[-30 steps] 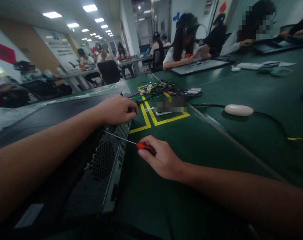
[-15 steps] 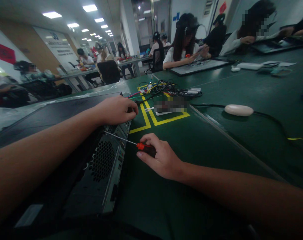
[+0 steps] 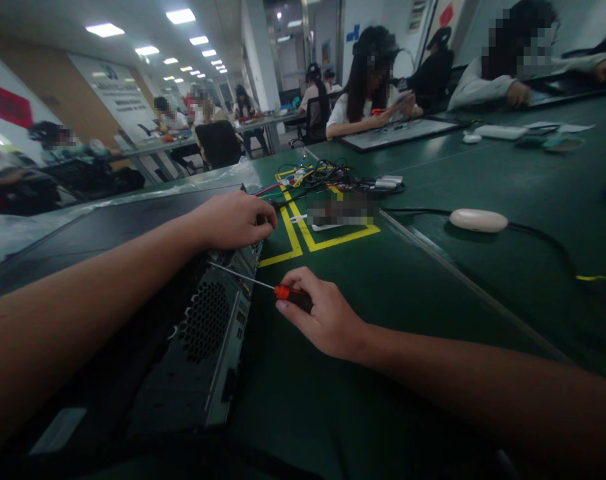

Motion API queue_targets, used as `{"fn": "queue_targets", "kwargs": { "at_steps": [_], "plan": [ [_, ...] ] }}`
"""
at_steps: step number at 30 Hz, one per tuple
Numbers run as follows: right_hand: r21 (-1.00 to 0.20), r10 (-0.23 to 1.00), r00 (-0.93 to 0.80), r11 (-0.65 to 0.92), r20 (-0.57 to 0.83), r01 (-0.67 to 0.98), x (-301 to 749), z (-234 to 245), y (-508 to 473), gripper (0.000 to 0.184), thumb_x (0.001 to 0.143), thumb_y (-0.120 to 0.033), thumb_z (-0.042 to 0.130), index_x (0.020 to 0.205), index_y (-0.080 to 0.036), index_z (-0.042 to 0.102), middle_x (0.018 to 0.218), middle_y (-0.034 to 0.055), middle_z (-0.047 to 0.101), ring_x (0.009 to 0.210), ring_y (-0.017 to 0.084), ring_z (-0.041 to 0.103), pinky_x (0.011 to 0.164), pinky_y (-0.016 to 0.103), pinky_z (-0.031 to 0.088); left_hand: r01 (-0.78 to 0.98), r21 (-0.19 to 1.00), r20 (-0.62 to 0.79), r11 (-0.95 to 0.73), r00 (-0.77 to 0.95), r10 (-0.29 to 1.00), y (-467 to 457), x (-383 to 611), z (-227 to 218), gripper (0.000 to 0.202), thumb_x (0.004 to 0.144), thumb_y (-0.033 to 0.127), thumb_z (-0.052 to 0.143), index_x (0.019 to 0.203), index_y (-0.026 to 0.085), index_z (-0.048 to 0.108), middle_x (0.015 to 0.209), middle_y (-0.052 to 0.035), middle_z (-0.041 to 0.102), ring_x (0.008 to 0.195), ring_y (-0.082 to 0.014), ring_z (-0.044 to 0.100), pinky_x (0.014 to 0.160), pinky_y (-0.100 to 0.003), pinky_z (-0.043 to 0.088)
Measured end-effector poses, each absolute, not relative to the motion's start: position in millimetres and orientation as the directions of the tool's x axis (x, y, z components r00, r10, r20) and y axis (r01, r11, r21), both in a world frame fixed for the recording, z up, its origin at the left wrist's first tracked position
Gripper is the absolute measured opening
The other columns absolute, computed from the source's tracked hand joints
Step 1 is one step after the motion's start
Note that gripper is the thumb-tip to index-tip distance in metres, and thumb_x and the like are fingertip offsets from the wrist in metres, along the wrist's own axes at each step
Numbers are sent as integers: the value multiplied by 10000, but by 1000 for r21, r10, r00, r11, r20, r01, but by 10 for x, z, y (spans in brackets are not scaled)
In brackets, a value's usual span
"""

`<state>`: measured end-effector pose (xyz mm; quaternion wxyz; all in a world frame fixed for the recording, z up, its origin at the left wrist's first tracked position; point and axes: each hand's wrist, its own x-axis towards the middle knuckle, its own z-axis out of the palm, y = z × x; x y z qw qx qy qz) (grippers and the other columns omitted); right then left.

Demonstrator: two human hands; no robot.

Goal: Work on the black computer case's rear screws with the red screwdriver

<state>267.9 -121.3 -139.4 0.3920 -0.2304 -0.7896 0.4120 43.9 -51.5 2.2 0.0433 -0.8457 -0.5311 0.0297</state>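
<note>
A dark desktop computer case [image 3: 153, 393] lies on the green table, its rear panel with a honeycomb vent [image 3: 207, 323] facing right. My left hand [image 3: 237, 220] rests over the far part of the case's rear edge, its fingers loosely bent with a gap to the thumb and nothing seen between them. In my right hand [image 3: 327, 313], closed around the handle, is a red and black screwdriver [image 3: 281, 292]. Its long thin shaft points left to the upper rear panel, just below my left hand. Whether the tip sits in a screw is too small to tell.
Beyond the case lies a tangle of cables [image 3: 327, 175] near yellow tape [image 3: 343, 237]. A blurred-out item [image 3: 340, 212] sits within the tape. A white oval device [image 3: 477, 221] on a black cable is at right. Across the table, people work over flat panels [image 3: 397, 135].
My thumb and fingers have shifted slightly on the screwdriver handle; my left hand and the case stay put. At the upper right, another person's hands have moved over a panel.
</note>
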Motion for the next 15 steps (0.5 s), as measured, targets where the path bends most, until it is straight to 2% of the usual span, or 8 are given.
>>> {"fn": "queue_targets", "kwargs": {
  "at_steps": [15],
  "plan": [
    [-845, 684, -601, 534, 414, 25, 2689, -1367, -1233, 140, 1023, -311, 643, 1112, -222, 582, 908, -5, 672, 746, 149, 611, 723, 310, 474, 900, -131, -25, -416, 416, 909, -520, 454, 19, 437, 888, 497, 525, 1139, 317, 834, 977, -49, 819, 890, -233, 726, 843, -352, 530]
  ]
}}
